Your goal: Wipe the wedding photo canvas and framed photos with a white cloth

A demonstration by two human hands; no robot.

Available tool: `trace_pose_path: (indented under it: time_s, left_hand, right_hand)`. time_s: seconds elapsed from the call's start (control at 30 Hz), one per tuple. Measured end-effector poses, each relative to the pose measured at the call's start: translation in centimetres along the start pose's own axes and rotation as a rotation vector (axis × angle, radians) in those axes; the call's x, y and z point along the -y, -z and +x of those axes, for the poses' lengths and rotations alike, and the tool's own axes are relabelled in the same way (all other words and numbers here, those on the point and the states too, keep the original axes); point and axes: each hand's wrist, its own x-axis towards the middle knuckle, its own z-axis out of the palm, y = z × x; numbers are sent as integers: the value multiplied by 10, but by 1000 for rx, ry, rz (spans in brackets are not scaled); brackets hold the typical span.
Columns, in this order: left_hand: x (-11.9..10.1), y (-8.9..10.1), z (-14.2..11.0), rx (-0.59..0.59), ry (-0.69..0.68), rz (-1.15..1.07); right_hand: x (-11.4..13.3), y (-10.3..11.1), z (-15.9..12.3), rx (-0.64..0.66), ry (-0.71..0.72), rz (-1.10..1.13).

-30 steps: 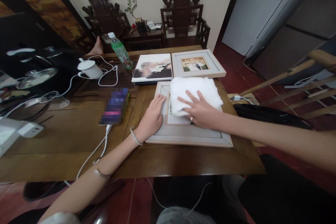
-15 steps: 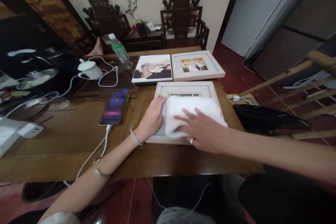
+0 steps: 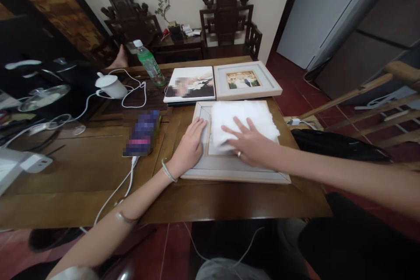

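A pale wooden picture frame (image 3: 236,174) lies flat on the table before me. My left hand (image 3: 192,142) rests on its left edge, fingers stretched out along the wood. On top of the frame lies a folded white cloth (image 3: 226,116), which covers most of the picture inside. My right hand (image 3: 251,142) presses flat on this cloth with the fingers spread; a ring shows on one finger. Little of the framed picture is visible past the cloth's left edge.
Behind are a second frame (image 3: 269,85) with a photo and a white-edged photo panel (image 3: 188,96). To the left are a plugged-in phone (image 3: 142,133), a green bottle (image 3: 151,65), a lidded white cup (image 3: 111,86) and loose cables. A wooden rack (image 3: 361,96) stands at right.
My right hand and the white cloth have moved away from me, toward the frame's far edge. The frame's near part is now uncovered. My left hand stays in place.
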Motion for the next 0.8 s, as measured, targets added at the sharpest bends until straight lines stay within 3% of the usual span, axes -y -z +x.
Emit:
trace_pose_path:
  time_s: [0.13, 0.3, 0.43, 0.67, 0.8]
  left_hand:
    - [1, 0, 0, 4, 27, -20]
    - [0, 3, 0, 28, 36, -14]
    - [0, 1, 1, 17, 28, 10]
    - [-2, 2, 1, 10, 9, 4]
    - [-3, 3, 1, 0, 4, -7]
  right_hand:
    - [49, 26, -28, 186, 110, 215]
    - [69, 29, -41, 159, 181, 282]
    - [43, 9, -25, 81, 171, 157]
    - [-37, -1, 9, -21, 52, -132]
    - [-45, -1, 10, -28, 70, -132]
